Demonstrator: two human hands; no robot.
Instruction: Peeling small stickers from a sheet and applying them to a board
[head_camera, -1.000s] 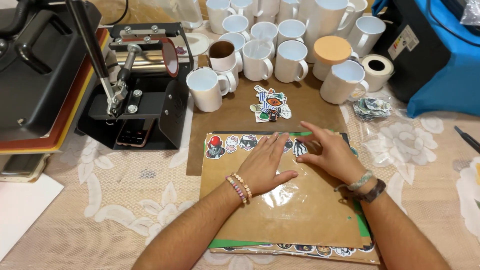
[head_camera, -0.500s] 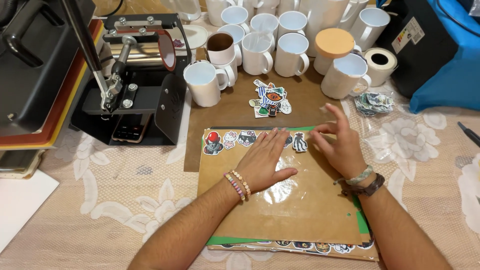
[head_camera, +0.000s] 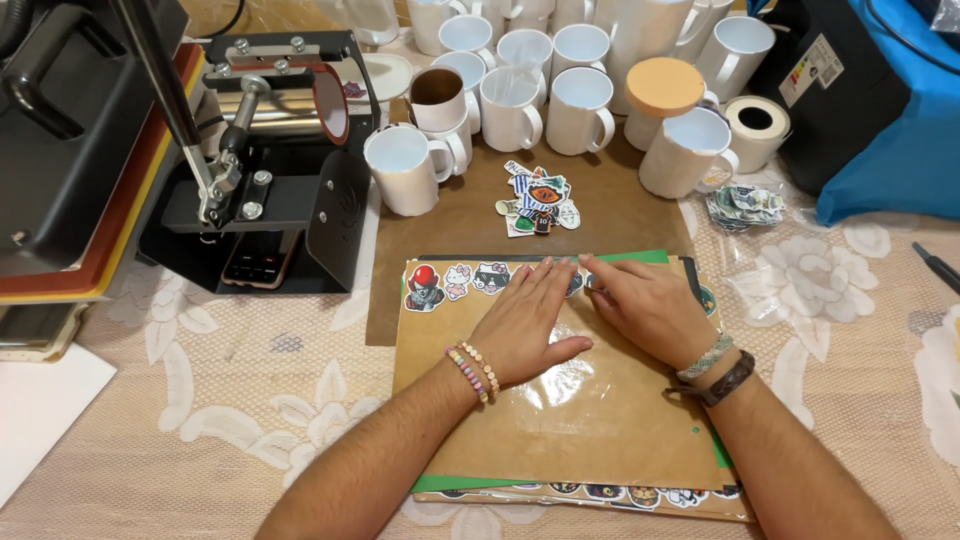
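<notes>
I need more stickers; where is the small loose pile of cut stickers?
In the head view, the sticker pile lies on the brown mat, just beyond both hands and in front of the white mugs.

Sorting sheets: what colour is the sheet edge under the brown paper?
Green, clearest in the head view.

Brown sheet (head_camera: 560, 420): glossy, flat atop a green mat (head_camera: 640, 258) on the lace-covered table | sticker row (head_camera: 455, 282): small cartoon cut-outs lined along the sheet's far edge, partly covered | left hand (head_camera: 525, 325), right hand (head_camera: 645, 305): both flat, palms down, pressing the sheet.
</notes>
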